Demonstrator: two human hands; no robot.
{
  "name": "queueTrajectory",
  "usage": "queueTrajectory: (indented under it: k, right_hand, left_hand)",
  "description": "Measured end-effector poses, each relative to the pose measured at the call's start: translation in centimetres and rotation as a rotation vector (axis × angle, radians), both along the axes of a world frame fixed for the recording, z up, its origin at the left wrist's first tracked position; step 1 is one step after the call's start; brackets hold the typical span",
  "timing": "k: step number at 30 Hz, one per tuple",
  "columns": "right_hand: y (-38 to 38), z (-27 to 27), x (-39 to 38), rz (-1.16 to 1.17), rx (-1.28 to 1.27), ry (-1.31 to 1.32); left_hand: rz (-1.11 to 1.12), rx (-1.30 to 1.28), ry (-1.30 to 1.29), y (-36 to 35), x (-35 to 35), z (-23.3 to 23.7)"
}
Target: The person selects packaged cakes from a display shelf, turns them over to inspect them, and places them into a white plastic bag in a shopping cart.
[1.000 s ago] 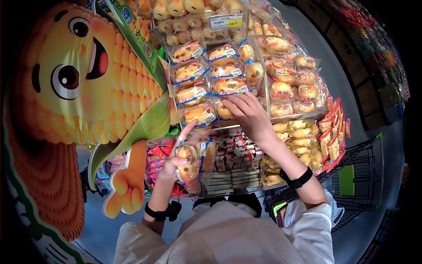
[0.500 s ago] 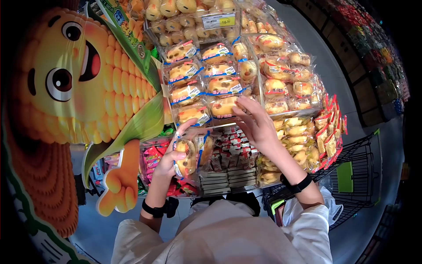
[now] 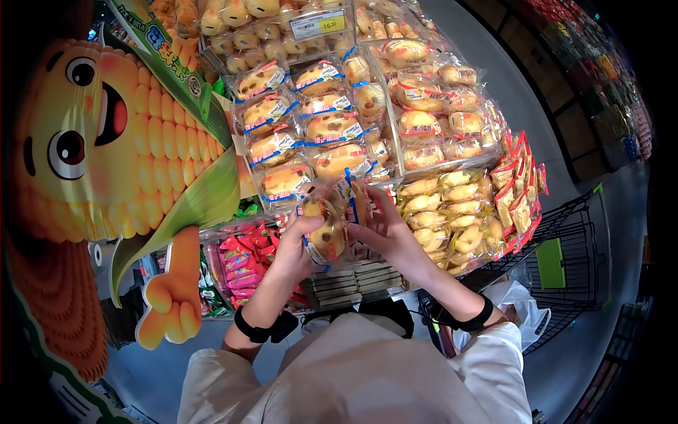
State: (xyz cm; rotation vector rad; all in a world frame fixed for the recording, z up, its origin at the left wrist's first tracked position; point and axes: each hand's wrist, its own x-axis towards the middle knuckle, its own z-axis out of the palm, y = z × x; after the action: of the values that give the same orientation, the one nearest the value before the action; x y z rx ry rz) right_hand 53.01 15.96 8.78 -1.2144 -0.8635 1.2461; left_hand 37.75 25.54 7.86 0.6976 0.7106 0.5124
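Note:
A raisin-dotted cake in clear wrap [image 3: 325, 237] is in my left hand [image 3: 293, 244], whose thumb presses across its front. Right beside it, my right hand [image 3: 388, 233] grips a second wrapped cake [image 3: 357, 201] with blue trim, its fingers partly behind the pack. Whether the two packs are joined cannot be made out. Both are held just in front of the display, where rows of similar wrapped cakes [image 3: 332, 128] lie in a clear-walled bin. My fingertips behind the packs are hidden.
A price tag [image 3: 318, 25] hangs above the bins. Other wrapped breads [image 3: 424, 124] and yellow packs [image 3: 452, 219] fill bins to the right. Pink snack packets [image 3: 247, 261] sit lower left. A corn-figure sign [image 3: 106, 141] stands at left, a shopping cart [image 3: 565, 247] at right.
My right hand has come down from the bin and taken hold of the right-hand wrapped cake. My left hand has shifted slightly right with the packs. The view has turned a little.

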Motion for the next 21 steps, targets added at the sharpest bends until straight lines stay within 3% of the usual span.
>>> queueTrajectory:
  k: [3,7,8,10,13,15,17,18,21]
  right_hand:
    - [-0.3,0.9,0.3,-0.08,-0.055,0.442]
    - [-1.6,2.8,2.4,-0.143,0.004,0.32]
    - [-2.0,3.1,3.1,-0.11,0.032,0.428]
    - [-2.7,2.8,5.1,-0.07,-0.009,0.391]
    - [-2.8,3.0,7.0,-0.002,-0.071,0.182]
    - [-2.8,4.1,7.9,0.039,-0.145,-0.021]
    - [-2.7,5.6,8.3,-0.049,-0.136,-0.015]
    - [-2.7,6.0,8.4,-0.093,-0.132,-0.012]
    - [-2.0,6.2,7.7,-0.183,0.101,-0.115]
  left_hand:
    - [0.019,0.02,-0.105,-0.3,0.6,0.7]
    - [-0.025,0.196,-0.274,0.0,1.5,2.9]
    - [-0.023,0.185,-0.287,0.1,1.3,2.9]
    - [-0.016,0.11,-0.254,0.5,-0.1,2.9]
    - [-0.307,0.146,-0.399,1.1,-0.6,3.5]
    - [-0.406,0.228,-0.316,0.6,-0.2,3.4]
    - [-0.503,0.28,-0.182,0.1,0.5,4.0]
    - [-0.468,0.149,-0.19,-0.3,1.0,4.2]
    - [-0.439,0.185,-0.22,0.2,1.9,3.8]
